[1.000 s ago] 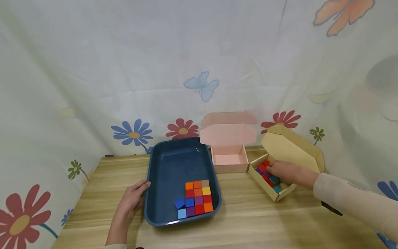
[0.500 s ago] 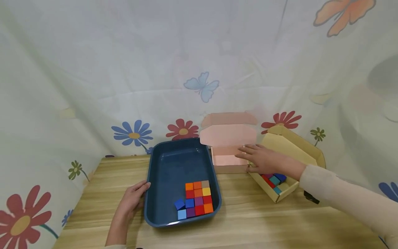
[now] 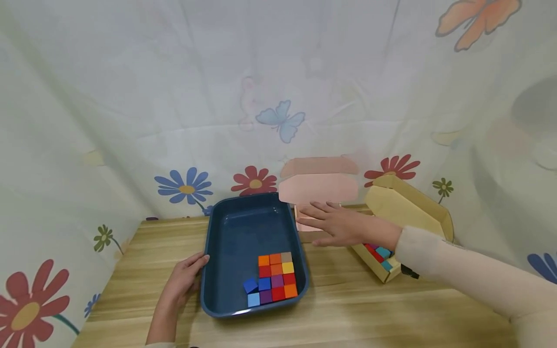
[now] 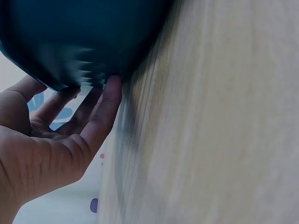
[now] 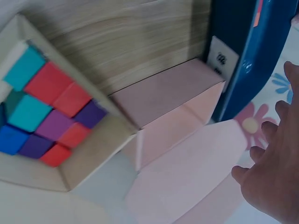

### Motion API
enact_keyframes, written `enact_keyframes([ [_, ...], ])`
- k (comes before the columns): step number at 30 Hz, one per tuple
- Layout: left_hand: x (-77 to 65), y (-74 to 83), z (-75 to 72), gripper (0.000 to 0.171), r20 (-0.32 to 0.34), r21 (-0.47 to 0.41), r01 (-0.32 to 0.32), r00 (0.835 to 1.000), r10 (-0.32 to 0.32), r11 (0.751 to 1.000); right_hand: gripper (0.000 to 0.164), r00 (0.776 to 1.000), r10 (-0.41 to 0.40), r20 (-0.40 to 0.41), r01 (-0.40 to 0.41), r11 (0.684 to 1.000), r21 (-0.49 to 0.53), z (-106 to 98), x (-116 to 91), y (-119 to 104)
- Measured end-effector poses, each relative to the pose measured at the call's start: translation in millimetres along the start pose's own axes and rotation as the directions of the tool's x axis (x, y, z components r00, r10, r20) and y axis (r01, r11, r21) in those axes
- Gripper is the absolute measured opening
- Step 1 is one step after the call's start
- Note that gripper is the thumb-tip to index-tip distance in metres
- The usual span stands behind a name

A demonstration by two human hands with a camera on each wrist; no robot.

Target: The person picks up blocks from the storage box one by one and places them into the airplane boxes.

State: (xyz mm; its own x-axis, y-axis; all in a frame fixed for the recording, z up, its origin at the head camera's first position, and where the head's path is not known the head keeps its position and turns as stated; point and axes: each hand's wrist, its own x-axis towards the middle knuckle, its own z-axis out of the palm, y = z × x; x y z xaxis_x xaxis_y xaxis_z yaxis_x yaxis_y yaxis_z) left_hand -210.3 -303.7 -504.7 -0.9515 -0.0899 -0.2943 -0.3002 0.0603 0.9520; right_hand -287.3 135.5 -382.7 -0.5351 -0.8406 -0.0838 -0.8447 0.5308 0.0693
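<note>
My left hand rests against the left side of a dark blue tray. In the left wrist view its slightly bent fingers touch the tray's outer wall, not wrapped round it. Colored cubes form a block at the tray's near right corner, with one blue cube turned askew. My right hand, fingers spread and nothing held, hovers in front of an open pink box. To its right, a yellowish box holds several cubes, partly hidden by the arm in the head view.
The wooden table extends in front of the boxes and left of the tray. Behind it hangs a flower-printed cloth. Both boxes' lids stand raised, and the pink box is beside the tray's right side.
My right hand has left the cubes in the yellowish box and moved left to the pink box, its fingers spreading. The left hand and the cubes in the tray look unchanged.
</note>
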Motion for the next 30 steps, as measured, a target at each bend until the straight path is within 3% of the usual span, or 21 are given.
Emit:
enact_keyframes([
  [10,-2.1,1.0,0.8,0.067,0.01,-0.005,-0.001,1.0,0.001,1.0,0.076,0.994,-0.071,0.084,0.073,0.997,-0.033,-13,46,-32],
  [17,-0.8,1.6,1.0,0.068,0.028,-0.01,0.003,1.0,-0.003,1.0,0.072,0.981,-0.156,0.114,0.151,0.987,0.056,-17,79,-62],
  [25,-0.3,1.8,-0.2,0.066,0.021,0.012,-0.004,1.0,0.004,1.0,0.071,0.945,-0.28,0.167,0.278,0.96,0.037,-10,112,-99],
  [30,-0.6,0.1,-0.8,0.067,0.026,0.021,-0.005,1.0,0.004,1.0,0.071,0.904,-0.336,0.264,0.355,0.934,-0.026,-2,125,-121],
])
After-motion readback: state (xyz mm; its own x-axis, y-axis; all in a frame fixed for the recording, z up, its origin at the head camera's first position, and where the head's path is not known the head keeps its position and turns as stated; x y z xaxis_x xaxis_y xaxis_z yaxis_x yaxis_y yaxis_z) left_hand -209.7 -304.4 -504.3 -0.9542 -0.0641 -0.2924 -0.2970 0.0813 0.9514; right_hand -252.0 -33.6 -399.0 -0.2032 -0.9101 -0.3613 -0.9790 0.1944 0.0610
